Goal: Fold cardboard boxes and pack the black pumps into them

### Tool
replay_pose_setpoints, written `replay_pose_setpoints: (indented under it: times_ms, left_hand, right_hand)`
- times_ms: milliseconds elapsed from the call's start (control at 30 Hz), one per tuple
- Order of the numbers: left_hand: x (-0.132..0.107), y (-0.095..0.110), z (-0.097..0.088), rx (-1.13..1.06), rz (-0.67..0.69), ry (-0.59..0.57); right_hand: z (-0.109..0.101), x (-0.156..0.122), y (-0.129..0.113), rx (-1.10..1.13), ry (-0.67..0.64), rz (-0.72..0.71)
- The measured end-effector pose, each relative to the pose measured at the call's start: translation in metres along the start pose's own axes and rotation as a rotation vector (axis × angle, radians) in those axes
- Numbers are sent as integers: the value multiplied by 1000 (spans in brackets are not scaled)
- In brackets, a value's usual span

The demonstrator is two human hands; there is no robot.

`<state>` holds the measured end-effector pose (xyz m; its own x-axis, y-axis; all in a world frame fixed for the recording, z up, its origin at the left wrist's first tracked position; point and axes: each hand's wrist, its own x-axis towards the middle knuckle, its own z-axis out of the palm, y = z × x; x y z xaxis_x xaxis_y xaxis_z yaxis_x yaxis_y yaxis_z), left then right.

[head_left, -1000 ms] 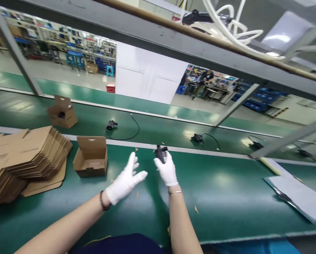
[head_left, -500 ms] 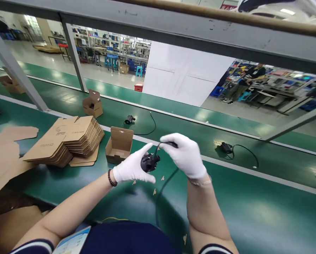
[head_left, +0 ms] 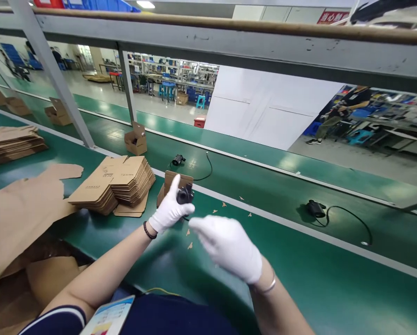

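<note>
My left hand (head_left: 169, 210), in a white glove, grips a small black device (head_left: 185, 194) and holds it just above an open cardboard box (head_left: 173, 180) on the green bench. My right hand (head_left: 227, 246), also gloved, hovers a little to the right and nearer to me, fingers loosely curled and smeared by motion; I cannot tell whether it holds the device's thin black cable. A stack of flat folded cartons (head_left: 119, 182) lies just left of the open box.
On the green conveyor (head_left: 264, 181) behind lie two more black devices with cables (head_left: 178, 160) (head_left: 316, 208) and an open box (head_left: 136, 139). Flat cardboard sheets (head_left: 16, 209) cover the left side. A grey frame rail (head_left: 229, 44) runs overhead. A person sits at a distant bench (head_left: 337, 111).
My left hand has carried the black device left and away from me to the open box. My right hand has let go of it and dropped back. The view has swung left.
</note>
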<state>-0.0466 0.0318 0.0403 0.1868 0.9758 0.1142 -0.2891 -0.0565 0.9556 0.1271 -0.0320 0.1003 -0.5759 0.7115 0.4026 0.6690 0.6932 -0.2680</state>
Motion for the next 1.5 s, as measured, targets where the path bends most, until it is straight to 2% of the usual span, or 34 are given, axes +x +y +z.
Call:
replay_pose_setpoints:
  times_ms: [100, 167, 233, 333, 400, 467, 533, 600, 733, 800, 867, 933, 967, 1033, 1100, 1133, 1167, 1233, 1300, 1400, 1500]
  left_hand:
    - [-15, -2, 1, 120, -22, -257]
    - [-22, -2, 1, 116, -2, -312]
    - [-22, 0, -4, 8, 14, -219]
    - [-13, 6, -16, -319, 46, 31]
    - [-6, 10, -25, -487, 42, 142]
    - [-3, 11, -29, -500, 12, 179]
    - [-6, 7, -28, -344, 17, 195]
    - [-12, 0, -24, -87, 67, 189]
    - [-19, -7, -20, 377, 231, 179]
    - [-15, -3, -28, 518, 308, 162]
    - [-9, 7, -46, 617, 338, 102]
    - [0, 22, -72, 662, 332, 114]
    - [5, 31, -87, 679, 329, 175]
    - [18, 51, -119, 767, 341, 379]
    - [36, 70, -147, 991, 330, 554]
    - [47, 78, -158, 1136, 282, 584]
    - [58, 83, -167, 1282, 185, 564]
    - [79, 86, -177, 1503, -79, 429]
    - [97, 81, -179, 1591, -288, 292]
    - [111, 67, -174, 1623, -360, 254]
    - [115, 58, -171, 1670, -363, 264]
  right_hand:
    - [-5, 29, 30, 169, 177, 134]
    - [11, 42, 49, 325, 197, 243]
    - [34, 45, 58, 368, 158, 289]
    - [64, 32, 46, 156, 35, 201]
    - [69, 21, 29, -30, -83, 85]
    - [63, 16, 14, -155, -122, -15]
    - [53, 19, 7, -176, -41, -46]
    - [48, 31, 8, -118, 79, 5]
    - [58, 61, 24, 56, 137, 70]
    - [65, 76, 33, 141, 167, 55]
    - [67, 92, 43, 189, 193, 61]
    - [66, 109, 53, 158, 102, 66]
    - [65, 117, 57, 114, 2, 60]
    - [67, 132, 62, -15, -286, 31]
    - [75, 142, 61, -143, -590, 11]
    - [80, 145, 59, -187, -699, 9]
    - [86, 146, 56, -215, -771, 13]
    - [96, 143, 49, -233, -814, 24]
    - [102, 133, 44, -226, -800, 28]
    - [105, 116, 48, -266, -765, 21]
    - [102, 114, 75, -368, -692, 77]
